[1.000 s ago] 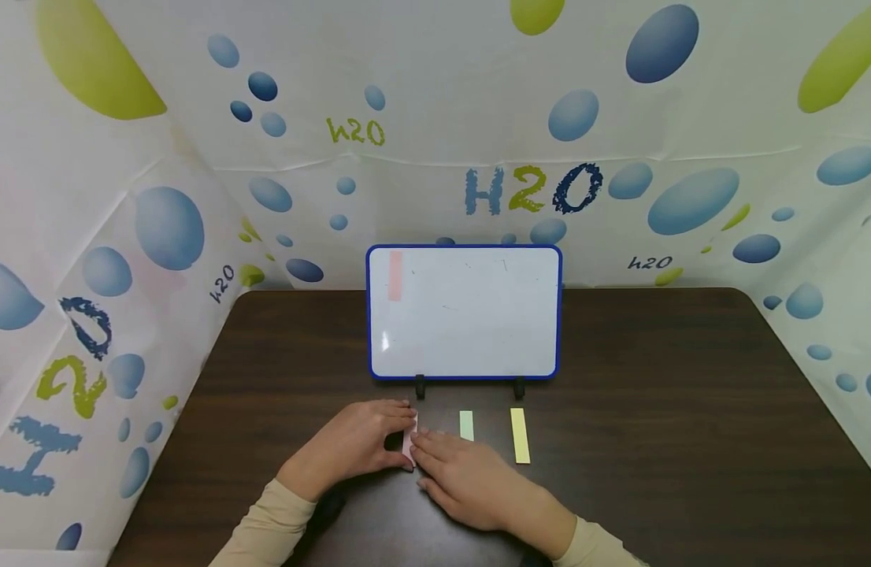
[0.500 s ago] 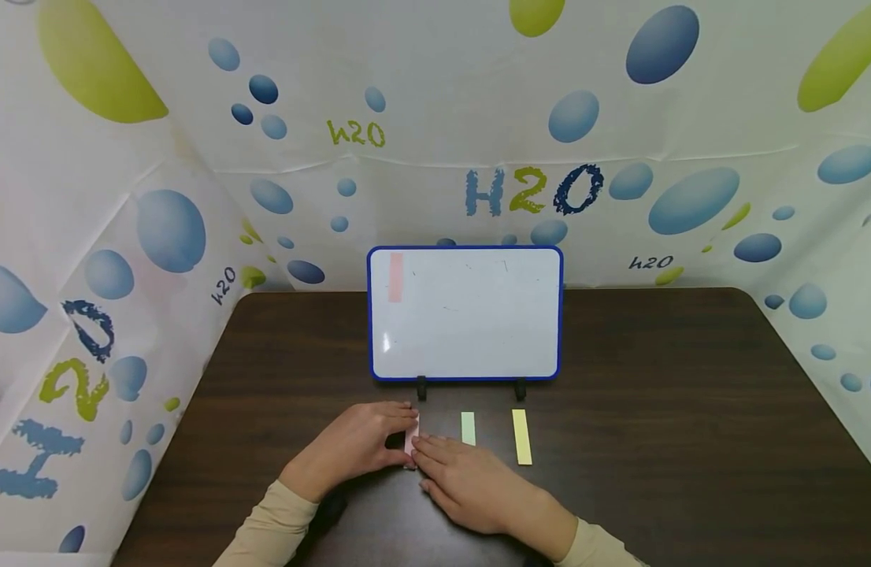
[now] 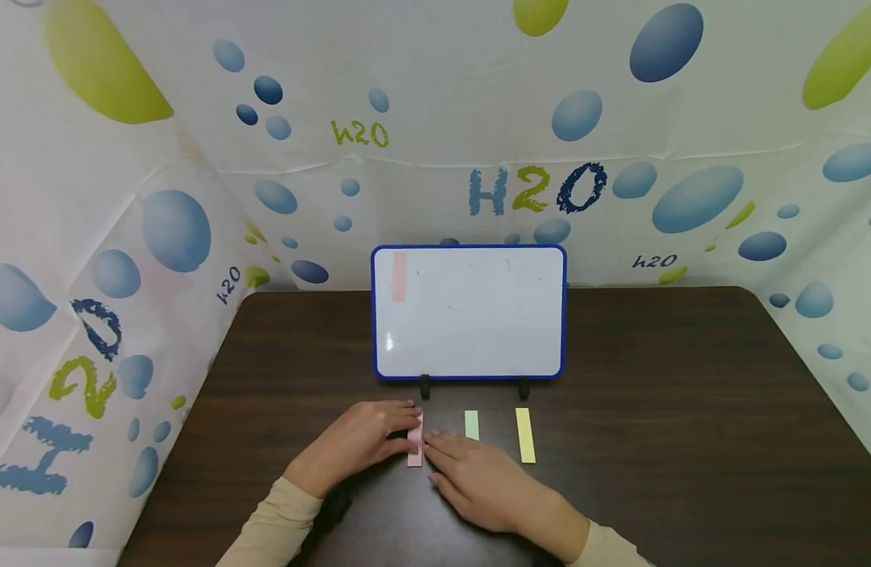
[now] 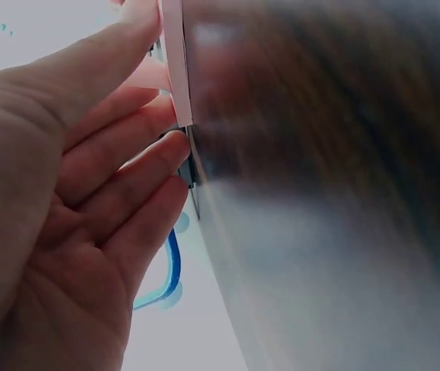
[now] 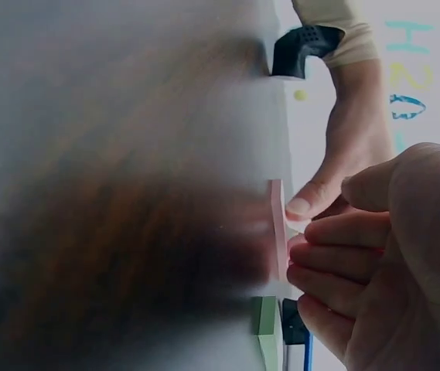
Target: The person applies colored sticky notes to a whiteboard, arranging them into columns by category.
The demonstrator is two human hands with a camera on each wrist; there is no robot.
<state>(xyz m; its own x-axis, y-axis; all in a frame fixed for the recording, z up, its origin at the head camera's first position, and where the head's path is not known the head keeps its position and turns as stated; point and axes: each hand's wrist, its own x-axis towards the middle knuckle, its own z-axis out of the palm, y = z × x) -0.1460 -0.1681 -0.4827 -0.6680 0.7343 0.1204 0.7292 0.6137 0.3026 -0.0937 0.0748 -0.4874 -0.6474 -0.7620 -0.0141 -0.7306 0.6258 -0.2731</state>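
A narrow pad of pink sticky notes (image 3: 415, 459) lies lengthwise on the table. My left hand (image 3: 361, 437) holds it from the left, fingertips at its far end and thumb partway along its face. In the left wrist view the thumb presses against the pink pad (image 4: 176, 69), while the other fingers are loosely bent. Beside the pad's right edge, my right hand (image 3: 481, 480) rests palm down with fingers extended. Their tips lie close to the pink pad (image 5: 277, 232) in the right wrist view; contact is unclear. The right hand partly covers a green sticky-note pad (image 3: 472, 424).
A yellow sticky-note pad (image 3: 525, 435) lies right of the green one. Behind them a blue-framed whiteboard (image 3: 471, 339) stands on black feet, with a pink note (image 3: 398, 276) stuck at its upper left. A printed curtain (image 3: 435, 142) surrounds the dark wooden table (image 3: 662, 394).
My left thumb has slid from the pink pad's near end up toward its middle, uncovering that end. My right hand has shifted slightly to the right, away from the pad.
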